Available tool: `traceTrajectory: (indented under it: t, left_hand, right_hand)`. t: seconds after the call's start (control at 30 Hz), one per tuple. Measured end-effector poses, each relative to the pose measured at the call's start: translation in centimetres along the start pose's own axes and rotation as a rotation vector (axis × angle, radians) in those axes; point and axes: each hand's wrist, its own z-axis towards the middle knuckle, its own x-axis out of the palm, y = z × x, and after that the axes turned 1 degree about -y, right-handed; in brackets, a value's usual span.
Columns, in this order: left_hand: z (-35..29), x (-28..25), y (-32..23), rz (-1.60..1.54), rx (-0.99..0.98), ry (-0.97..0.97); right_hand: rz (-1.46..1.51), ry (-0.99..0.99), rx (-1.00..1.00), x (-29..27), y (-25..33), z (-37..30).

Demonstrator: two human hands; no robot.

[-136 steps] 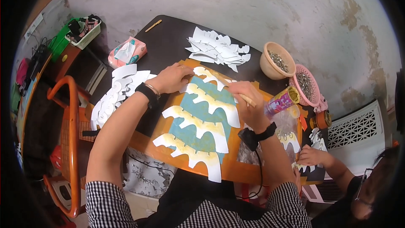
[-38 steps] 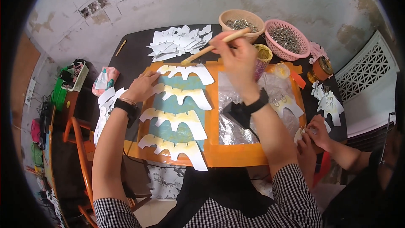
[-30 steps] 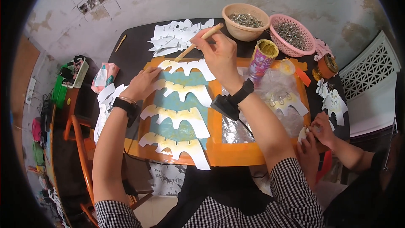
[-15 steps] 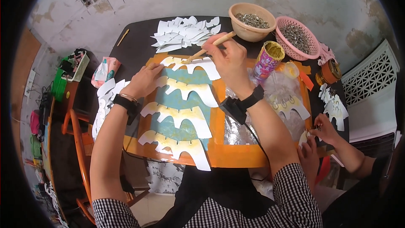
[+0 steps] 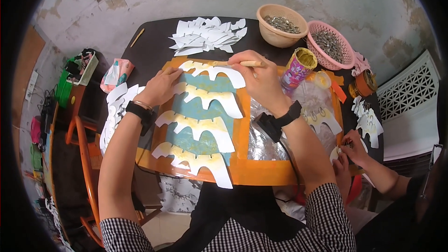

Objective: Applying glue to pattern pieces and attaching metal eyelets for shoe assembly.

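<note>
Right grip (image 5: 257, 80) clasps a brush (image 5: 252, 64); beige bowl (image 5: 274, 38) and pink basket (image 5: 328, 60) hold metal pieces (image 5: 283, 24).

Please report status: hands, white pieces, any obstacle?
Right hand grips brush at top white piece. Left hand at its left end. Nothing visibly blocking the brush.

Your right hand (image 5: 259, 81) hides part of the brush (image 5: 252, 64), and the brush's bristle end is too small to make out against the yellow-smeared top cutout (image 5: 219, 72). Whether your left hand (image 5: 161, 86) touches that cutout can't be told. Your left forearm (image 5: 119, 168) covers part of the white pile (image 5: 112, 116); your checked sleeves (image 5: 123, 234) run off the lower edge. A co-worker's head disappears into the dark rim, and the pale piece (image 5: 335, 153) at their fingers is too small to identify.
</note>
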Motion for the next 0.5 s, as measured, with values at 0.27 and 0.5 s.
traceTrajectory:
  t: [0.27, 0.5]
  left_hand:
    - [-0.2, 0.3, 0.1, -0.011, -0.029, -0.003]
    - [-0.3, 0.0, -0.4, 0.0, -0.036, -0.005]
  right_hand:
    - [0.058, 0.034, -0.06, 0.6, 1.6, 0.0]
    - [0.095, 0.016, -0.09, 2.8, -0.1, 0.6]
